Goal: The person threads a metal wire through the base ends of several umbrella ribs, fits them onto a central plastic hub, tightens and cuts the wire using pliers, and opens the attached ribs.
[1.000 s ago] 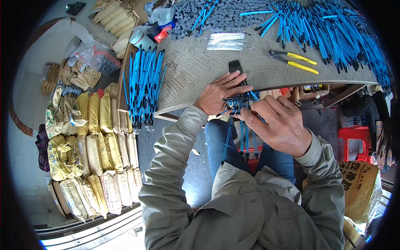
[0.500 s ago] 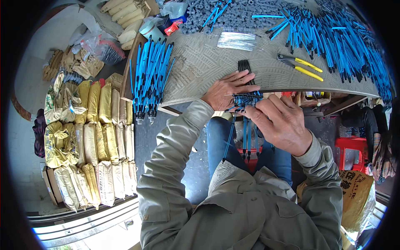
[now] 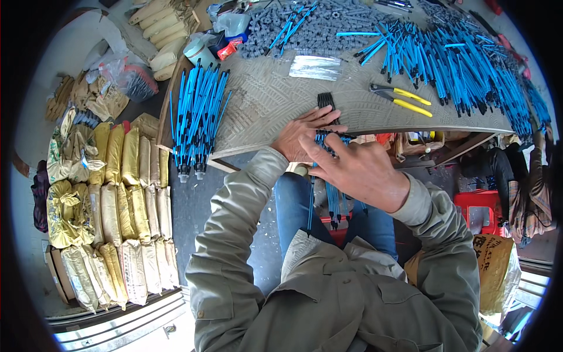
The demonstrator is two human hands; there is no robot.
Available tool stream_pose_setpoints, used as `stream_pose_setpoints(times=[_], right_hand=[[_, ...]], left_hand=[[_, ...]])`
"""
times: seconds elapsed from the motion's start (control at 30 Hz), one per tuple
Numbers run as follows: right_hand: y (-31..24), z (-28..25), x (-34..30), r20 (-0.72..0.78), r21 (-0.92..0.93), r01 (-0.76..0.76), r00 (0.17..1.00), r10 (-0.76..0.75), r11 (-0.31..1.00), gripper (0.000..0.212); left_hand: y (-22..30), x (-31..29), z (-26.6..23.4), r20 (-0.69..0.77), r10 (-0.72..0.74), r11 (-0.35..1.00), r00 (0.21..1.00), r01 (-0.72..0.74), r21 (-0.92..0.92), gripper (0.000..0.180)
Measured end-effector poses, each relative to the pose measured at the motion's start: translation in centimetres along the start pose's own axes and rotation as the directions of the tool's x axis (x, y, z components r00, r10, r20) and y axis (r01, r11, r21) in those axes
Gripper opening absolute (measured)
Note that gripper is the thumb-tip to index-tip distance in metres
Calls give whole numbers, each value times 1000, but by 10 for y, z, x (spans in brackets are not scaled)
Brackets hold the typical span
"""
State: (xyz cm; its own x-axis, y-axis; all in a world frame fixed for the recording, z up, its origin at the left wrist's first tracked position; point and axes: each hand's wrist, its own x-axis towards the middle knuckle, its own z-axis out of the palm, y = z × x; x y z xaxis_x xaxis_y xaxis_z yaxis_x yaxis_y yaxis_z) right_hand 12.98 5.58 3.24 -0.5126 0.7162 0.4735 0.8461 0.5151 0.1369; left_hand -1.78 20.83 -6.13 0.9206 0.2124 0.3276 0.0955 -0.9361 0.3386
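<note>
At the front edge of the table, a bundle of blue rods with black ends (image 3: 332, 202) hangs over my lap. Their black ends (image 3: 325, 100) lie side by side on the tabletop. Across them my left hand (image 3: 299, 136) lies with fingers stretched out, pressing from above. Just over the edge is my right hand (image 3: 366, 175), its index and middle fingers extended and apart above the bundle, with the thumb lower beside the rods. Part of the bundle is hidden under both hands. Yellow-handled pliers (image 3: 404, 100) rest to the right.
A stack of thin silvery wires (image 3: 315, 67) lies beyond my hands, before a heap of grey plastic fittings (image 3: 328, 29). More blue rods are piled at right (image 3: 451, 64) and in a wooden side bay at left (image 3: 199, 111). A red stool (image 3: 475, 205) stands lower right; filled sacks (image 3: 117, 211) line the left.
My right hand has gone from a closed pinch at the bundle to stretched fingers reaching left over it. My left hand stays on the bundle. The whole view has shifted slightly.
</note>
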Motion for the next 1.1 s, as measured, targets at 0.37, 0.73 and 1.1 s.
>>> stream_pose_setpoints(times=[0.37,0.73,1.1], right_hand=[[35,-4,21,-44,206,5,999,5,979,12],[87,0,42,-50,340,82,996,-69,937,9],[176,102,91,94,584,-244,968,234,774,15]], left_hand=[[3,0,4,-75,6,987,997,6,162,72],[25,15,7,-239,-306,950,921,311,-19,59],[15,9,14,-135,-138,984,981,151,96,59]])
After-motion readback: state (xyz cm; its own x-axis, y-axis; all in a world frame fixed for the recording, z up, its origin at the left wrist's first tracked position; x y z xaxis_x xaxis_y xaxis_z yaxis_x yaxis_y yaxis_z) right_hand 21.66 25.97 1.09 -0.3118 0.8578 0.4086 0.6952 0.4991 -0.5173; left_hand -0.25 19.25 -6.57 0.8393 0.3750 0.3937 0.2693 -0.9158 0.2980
